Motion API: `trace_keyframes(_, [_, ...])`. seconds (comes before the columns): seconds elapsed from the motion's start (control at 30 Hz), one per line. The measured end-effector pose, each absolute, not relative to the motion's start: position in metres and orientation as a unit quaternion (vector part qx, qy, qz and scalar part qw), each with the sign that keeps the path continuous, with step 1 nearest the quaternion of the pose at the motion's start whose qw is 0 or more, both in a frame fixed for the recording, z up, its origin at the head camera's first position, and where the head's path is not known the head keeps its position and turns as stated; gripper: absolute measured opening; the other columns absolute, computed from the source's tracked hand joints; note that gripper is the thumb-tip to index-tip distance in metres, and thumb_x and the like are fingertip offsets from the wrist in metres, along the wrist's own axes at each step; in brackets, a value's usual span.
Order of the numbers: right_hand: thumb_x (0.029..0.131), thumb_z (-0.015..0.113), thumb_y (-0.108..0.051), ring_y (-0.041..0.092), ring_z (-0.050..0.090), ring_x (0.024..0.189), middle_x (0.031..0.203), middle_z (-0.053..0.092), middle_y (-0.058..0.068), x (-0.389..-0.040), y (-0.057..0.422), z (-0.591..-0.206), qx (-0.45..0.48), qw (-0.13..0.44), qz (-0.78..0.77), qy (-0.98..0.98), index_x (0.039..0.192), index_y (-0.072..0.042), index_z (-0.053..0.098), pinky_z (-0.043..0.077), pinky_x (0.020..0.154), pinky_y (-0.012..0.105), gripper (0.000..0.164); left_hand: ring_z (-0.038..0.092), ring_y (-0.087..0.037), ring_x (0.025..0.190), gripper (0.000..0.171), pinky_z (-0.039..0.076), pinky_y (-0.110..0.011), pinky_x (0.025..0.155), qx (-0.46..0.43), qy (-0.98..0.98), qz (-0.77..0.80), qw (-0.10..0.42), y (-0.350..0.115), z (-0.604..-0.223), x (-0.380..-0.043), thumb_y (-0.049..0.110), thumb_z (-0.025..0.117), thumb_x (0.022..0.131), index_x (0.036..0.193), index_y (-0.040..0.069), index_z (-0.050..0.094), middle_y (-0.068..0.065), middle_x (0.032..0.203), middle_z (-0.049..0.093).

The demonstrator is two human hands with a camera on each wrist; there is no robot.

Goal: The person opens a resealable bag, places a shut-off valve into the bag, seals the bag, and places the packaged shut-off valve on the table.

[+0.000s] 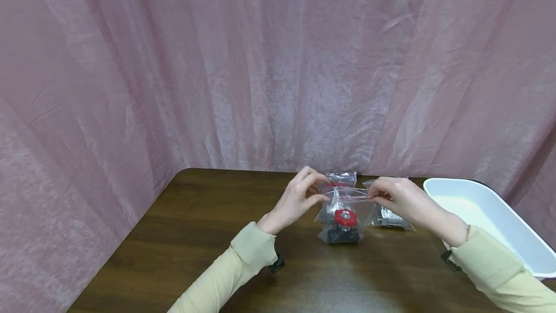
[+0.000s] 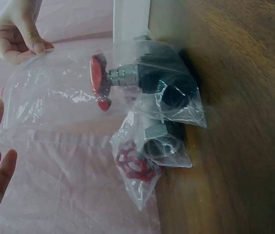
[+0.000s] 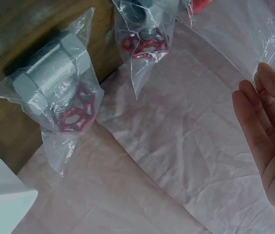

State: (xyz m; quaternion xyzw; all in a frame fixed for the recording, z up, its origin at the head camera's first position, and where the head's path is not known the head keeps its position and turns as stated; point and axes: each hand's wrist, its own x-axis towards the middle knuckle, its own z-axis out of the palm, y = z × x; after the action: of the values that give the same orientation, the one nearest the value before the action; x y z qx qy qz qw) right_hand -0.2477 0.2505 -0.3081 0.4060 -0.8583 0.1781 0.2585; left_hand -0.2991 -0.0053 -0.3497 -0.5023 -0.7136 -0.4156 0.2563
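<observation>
A clear zip bag (image 2: 54,92) stands upright on the table, its mouth parted a little between two hands. Inside it sits a valve (image 1: 343,234) with a dark body and a red handwheel (image 1: 345,217). My left hand (image 1: 297,197) pinches the bag's left top corner between thumb and fingers. At the right top corner, my right hand (image 1: 401,200) pinches the rim, beside the red zip line seen in the right wrist view. Just behind stands a second bagged valve (image 2: 161,144) with a red handwheel, partly hidden in the head view.
Right of the held bag lies another bagged valve (image 3: 54,73), silver with a red handwheel. A white tray (image 1: 482,192) sits at the table's right side. The brown wooden table (image 1: 208,206) ends at a pink curtain (image 1: 278,71).
</observation>
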Motion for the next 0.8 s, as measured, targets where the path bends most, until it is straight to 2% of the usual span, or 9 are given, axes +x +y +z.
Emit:
trace_keyframes(0.17, [0.064, 0.075, 0.007, 0.001, 0.052, 0.064, 0.073, 0.057, -0.012, -0.247, 0.251, -0.307, 0.404, 0.253, 0.175, -0.862, 0.075, -0.014, 0.061, 0.046, 0.054, 0.023, 0.028, 0.053, -0.016, 0.078, 0.042, 0.046, -0.018, 0.068, -0.462, -0.73, -0.455, 0.217, -0.004, -0.356, -0.3, 0.005, 0.075, 0.072, 0.108, 0.002, 0.052, -0.004, 0.09, 0.05])
trace_keyframes(0.23, [0.064, 0.076, 0.007, 0.001, 0.052, 0.064, 0.073, 0.058, -0.012, -0.247, 0.251, -0.307, 0.398, 0.25, 0.173, -0.865, 0.075, -0.014, 0.061, 0.046, 0.054, 0.023, 0.028, 0.055, -0.012, 0.077, 0.038, 0.046, -0.019, 0.067, -0.445, -0.737, -0.47, 0.191, -0.003, -0.359, -0.3, 0.006, 0.073, 0.074, 0.107, 0.002, 0.053, -0.003, 0.088, 0.055])
trace_keyframes(0.33, [0.065, 0.075, 0.006, 0.001, 0.053, 0.064, 0.073, 0.058, -0.012, -0.246, 0.251, -0.306, 0.388, 0.249, 0.17, -0.871, 0.076, -0.015, 0.062, 0.046, 0.054, 0.024, 0.028, 0.056, -0.006, 0.075, 0.023, 0.047, -0.022, 0.066, -0.428, -0.747, -0.481, 0.167, -0.002, -0.365, -0.3, 0.008, 0.069, 0.079, 0.099, 0.004, 0.06, -0.001, 0.085, 0.062])
trace_keyframes(0.47, [0.065, 0.075, 0.005, 0.001, 0.052, 0.064, 0.073, 0.058, -0.013, -0.245, 0.252, -0.307, 0.378, 0.25, 0.162, -0.876, 0.076, -0.016, 0.062, 0.046, 0.053, 0.025, 0.028, 0.056, -0.004, 0.074, 0.008, 0.045, -0.022, 0.063, -0.428, -0.745, -0.479, 0.178, -0.002, -0.369, -0.3, 0.011, 0.066, 0.082, 0.088, 0.007, 0.067, 0.004, 0.084, 0.064])
trace_keyframes(0.8, [0.066, 0.076, 0.003, 0.0, 0.052, 0.063, 0.074, 0.057, -0.014, -0.244, 0.253, -0.308, 0.363, 0.247, 0.158, -0.884, 0.077, -0.017, 0.063, 0.046, 0.052, 0.025, 0.026, 0.057, -0.003, 0.071, 0.005, 0.046, -0.022, 0.061, -0.443, -0.715, -0.509, 0.184, -0.002, -0.37, -0.303, 0.01, 0.066, 0.082, 0.084, 0.007, 0.071, 0.004, 0.079, 0.064])
